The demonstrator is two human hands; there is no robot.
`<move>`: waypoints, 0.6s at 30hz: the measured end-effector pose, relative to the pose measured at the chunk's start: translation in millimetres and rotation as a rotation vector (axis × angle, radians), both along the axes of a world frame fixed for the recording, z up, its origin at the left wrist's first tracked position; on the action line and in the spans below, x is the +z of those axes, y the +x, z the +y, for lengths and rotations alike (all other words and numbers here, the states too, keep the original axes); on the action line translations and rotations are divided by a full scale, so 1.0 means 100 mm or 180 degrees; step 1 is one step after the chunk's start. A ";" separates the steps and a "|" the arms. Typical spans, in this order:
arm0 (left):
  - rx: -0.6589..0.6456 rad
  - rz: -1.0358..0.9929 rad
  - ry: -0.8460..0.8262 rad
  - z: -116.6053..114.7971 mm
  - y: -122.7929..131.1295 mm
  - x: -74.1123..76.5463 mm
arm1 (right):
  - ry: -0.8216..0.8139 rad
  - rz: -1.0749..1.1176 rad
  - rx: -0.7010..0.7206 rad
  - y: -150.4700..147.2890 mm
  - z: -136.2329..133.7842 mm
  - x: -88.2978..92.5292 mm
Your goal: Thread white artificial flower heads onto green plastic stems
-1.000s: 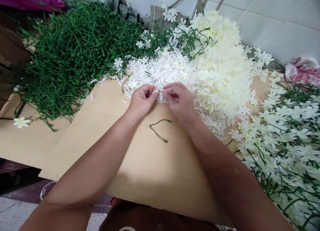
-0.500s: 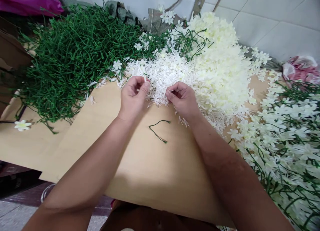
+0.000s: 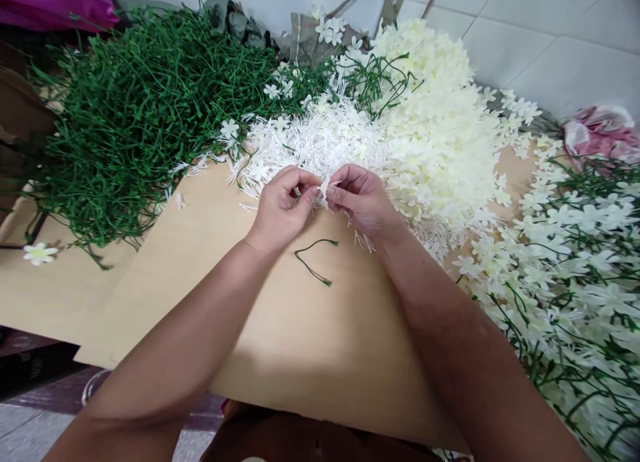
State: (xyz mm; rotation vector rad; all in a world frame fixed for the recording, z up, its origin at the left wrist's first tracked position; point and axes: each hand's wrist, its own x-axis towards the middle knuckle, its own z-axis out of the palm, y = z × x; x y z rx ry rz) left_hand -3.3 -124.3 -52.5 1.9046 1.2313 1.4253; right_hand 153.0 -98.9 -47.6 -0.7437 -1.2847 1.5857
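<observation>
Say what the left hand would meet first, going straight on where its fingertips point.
Probably the white piece in the right hand; depth is unclear, so the left hand may already be touching that piece.

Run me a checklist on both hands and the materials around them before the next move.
1. Left hand and right hand close together: ok.
2. Small white piece held at both hands' fingertips: ok.
3. Small white piece undamaged: cannot tell, fingers partly cover it.
4. Brown board free of loose pieces: not ok, a green stem lies on it.
5. White strand pile just beyond the hands: ok.
</observation>
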 end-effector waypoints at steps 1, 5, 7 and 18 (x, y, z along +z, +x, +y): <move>-0.0036 -0.0033 -0.0007 -0.01 -0.01 0.01 | 0.0040 -0.0048 -0.0009 0.00 0.00 0.00; -0.0146 -0.0033 -0.0015 -0.03 -0.04 0.06 | 0.0198 -0.0214 -0.0051 0.00 -0.01 0.03; -0.0133 0.0020 0.0026 -0.03 -0.05 0.06 | 0.0271 -0.0295 -0.0015 0.00 -0.02 0.04; -0.0865 0.2528 -0.0670 -0.18 0.06 0.18 | 0.0488 -0.0593 -0.0154 0.22 0.08 0.10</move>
